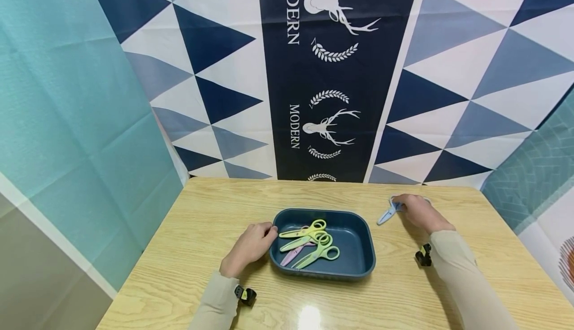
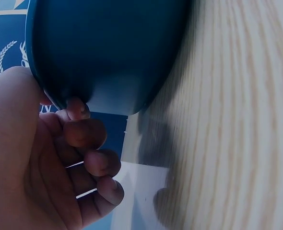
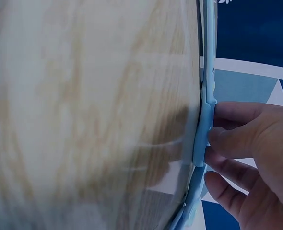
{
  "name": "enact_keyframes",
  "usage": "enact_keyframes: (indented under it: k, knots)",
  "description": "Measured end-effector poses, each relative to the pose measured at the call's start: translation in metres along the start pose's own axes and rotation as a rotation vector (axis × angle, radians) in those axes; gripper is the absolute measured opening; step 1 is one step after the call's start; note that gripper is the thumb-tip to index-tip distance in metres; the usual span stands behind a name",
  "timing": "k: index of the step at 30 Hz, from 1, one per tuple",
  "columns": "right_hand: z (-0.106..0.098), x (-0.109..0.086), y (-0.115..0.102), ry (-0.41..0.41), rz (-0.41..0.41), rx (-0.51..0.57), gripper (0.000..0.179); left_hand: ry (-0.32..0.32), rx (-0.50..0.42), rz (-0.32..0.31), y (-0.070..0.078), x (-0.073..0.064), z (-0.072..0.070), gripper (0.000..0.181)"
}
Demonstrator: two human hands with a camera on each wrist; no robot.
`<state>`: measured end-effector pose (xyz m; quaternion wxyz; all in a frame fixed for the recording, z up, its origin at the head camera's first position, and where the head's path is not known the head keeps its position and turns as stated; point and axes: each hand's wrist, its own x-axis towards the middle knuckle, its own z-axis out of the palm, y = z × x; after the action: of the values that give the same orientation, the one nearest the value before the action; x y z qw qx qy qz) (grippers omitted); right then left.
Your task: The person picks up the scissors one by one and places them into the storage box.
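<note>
A dark blue rectangular tray (image 1: pixel 354 250) stands on the table with several scissors inside. Yellow scissors (image 1: pixel 305 231) and green scissors (image 1: pixel 320 254) lie over pink scissors (image 1: pixel 293 254) at its left side. My left hand (image 1: pixel 252 245) pinches the tray's left rim between thumb and index finger; its other fingers curl loosely outside the wall. Right of the tray, my right hand (image 1: pixel 419 210) holds light blue scissors (image 1: pixel 388 214) that lie flat on the table, thumb and fingertips at the handle. Another light blue piece shows beyond the hand; I cannot tell whether it belongs to the same pair.
The wood-grain table (image 1: pixel 215 210) runs back to a patterned cloth (image 1: pixel 314 160) with triangles and deer heads. A teal curtain (image 1: pixel 89 120) hangs at the left. Each wrist wears a small black camera.
</note>
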<state>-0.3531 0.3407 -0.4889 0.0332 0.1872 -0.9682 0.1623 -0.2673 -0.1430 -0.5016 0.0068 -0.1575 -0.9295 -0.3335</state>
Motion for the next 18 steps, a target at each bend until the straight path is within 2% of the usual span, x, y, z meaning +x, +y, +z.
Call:
enact_keyframes:
  k: [18]
  knots:
    - [-0.0026, -0.0070, -0.0016, -0.013, -0.004, -0.022, 0.028, 0.001, -0.008, 0.005, 0.0005, -0.0007, 0.0003, 0.039]
